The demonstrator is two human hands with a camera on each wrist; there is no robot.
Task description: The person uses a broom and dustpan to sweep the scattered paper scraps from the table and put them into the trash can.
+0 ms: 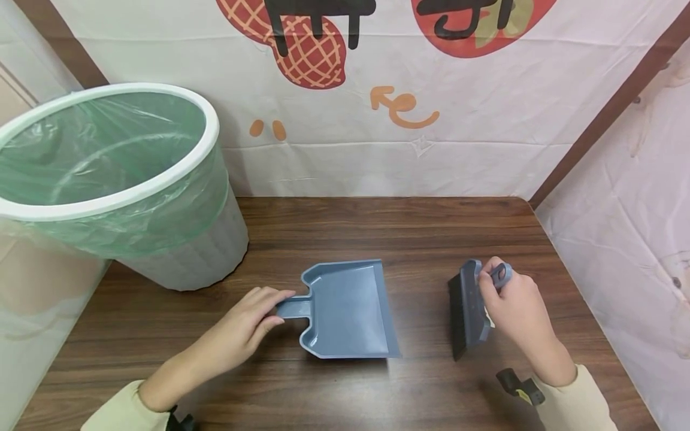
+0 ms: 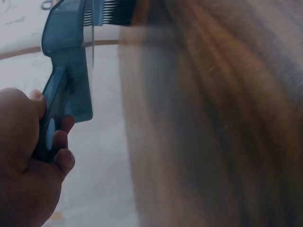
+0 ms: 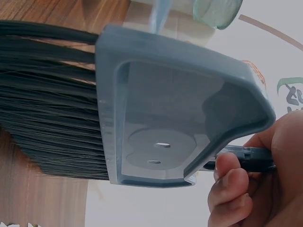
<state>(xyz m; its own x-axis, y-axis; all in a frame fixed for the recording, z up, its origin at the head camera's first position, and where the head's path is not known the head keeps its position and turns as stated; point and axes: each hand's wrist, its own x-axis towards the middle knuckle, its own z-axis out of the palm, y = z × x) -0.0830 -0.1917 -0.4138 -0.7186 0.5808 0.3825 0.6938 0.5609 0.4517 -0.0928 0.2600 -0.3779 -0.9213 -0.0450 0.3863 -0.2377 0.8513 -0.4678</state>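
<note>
Plainly, your left hand [image 1: 252, 317] pinches the dustpan [image 1: 347, 311]; your right hand [image 1: 514, 305], fingers curled, grips the brush [image 1: 473, 308] nearby.

Holds the brush [image 3: 161, 113] by its dark handle [image 3: 253, 161] in the curled right grip [image 3: 286, 179], at lower right. Presents the hollow blue-grey head [image 3: 189, 59] across the middle, with black bristles [image 3: 52, 113] pointing left in front of the wood-grain counter [image 3: 52, 201]. Shows, farther back, a translucent green shape [image 3: 217, 10] cut off at the top and white sheeting [image 3: 267, 49] with coloured prints at right.
</note>
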